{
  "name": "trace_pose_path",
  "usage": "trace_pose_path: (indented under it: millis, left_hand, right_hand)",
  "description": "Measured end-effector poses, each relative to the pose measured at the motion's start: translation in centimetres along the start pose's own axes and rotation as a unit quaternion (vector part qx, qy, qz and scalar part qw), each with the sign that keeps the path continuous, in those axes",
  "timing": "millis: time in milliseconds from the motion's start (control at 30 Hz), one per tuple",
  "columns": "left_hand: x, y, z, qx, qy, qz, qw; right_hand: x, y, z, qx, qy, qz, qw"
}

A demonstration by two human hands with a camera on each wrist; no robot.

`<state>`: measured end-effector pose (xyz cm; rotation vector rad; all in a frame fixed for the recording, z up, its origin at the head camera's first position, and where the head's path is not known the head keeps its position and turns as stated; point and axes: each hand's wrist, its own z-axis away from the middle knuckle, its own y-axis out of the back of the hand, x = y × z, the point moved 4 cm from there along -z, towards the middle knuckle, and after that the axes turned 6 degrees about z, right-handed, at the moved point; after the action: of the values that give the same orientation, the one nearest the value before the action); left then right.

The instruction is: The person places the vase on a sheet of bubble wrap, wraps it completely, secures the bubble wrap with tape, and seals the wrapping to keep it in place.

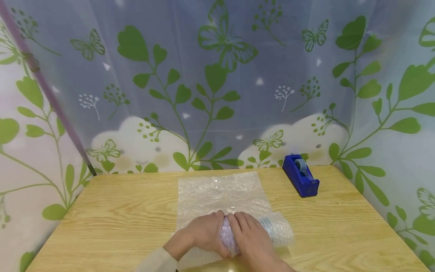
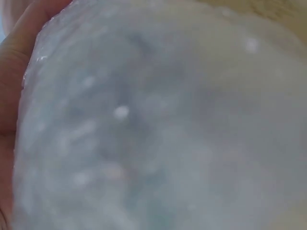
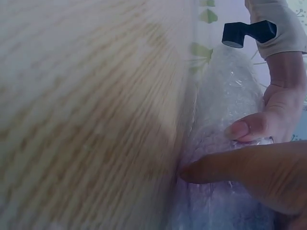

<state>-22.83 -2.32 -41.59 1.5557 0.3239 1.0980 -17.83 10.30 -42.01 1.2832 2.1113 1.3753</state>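
Note:
A roll-shaped bundle of bubble wrap (image 1: 228, 236) lies crosswise near the table's front edge. Through its clear layers shows something pale purple, with a light blue patch farther right; the kind of thing inside cannot be told. My left hand (image 1: 205, 231) grips the bundle's left part, fingers over the top and thumb on the near side. Just right of it, my right hand (image 1: 251, 236) curls over the middle. In the right wrist view both thumbs press on the bundle (image 3: 220, 206). Blurred wrap (image 2: 144, 120) fills most of the left wrist view. Behind the hands, a flat bubble wrap sheet (image 1: 221, 190) spreads out.
A blue tape dispenser (image 1: 300, 177) with a roll of clear tape stands at the back right of the wooden table (image 1: 129, 204). Curtains (image 1: 217, 94) with leaves and butterflies hang behind the table and along both sides.

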Motion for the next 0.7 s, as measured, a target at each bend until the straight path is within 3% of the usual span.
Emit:
trace_pose_path:
  millis: [433, 600, 700]
  left_hand:
    - [-0.7, 0.6, -1.1, -0.061, -0.023, 0.101, 0.9927]
    - [-1.1, 0.7, -1.3, -0.082, -0.020, 0.151, 0.9850]
    - [-1.1, 0.6, -1.5, -0.105, -0.042, 0.183, 0.9766]
  right_hand:
    - [0.4, -0.6, -0.7, -0.005, -0.019, 0.016, 1.000]
    - [0.8, -0.5, -1.2, -0.033, -0.012, 0.003, 0.999]
    - [0.9, -0.4, -1.4, -0.054, -0.005, -0.003, 0.999]
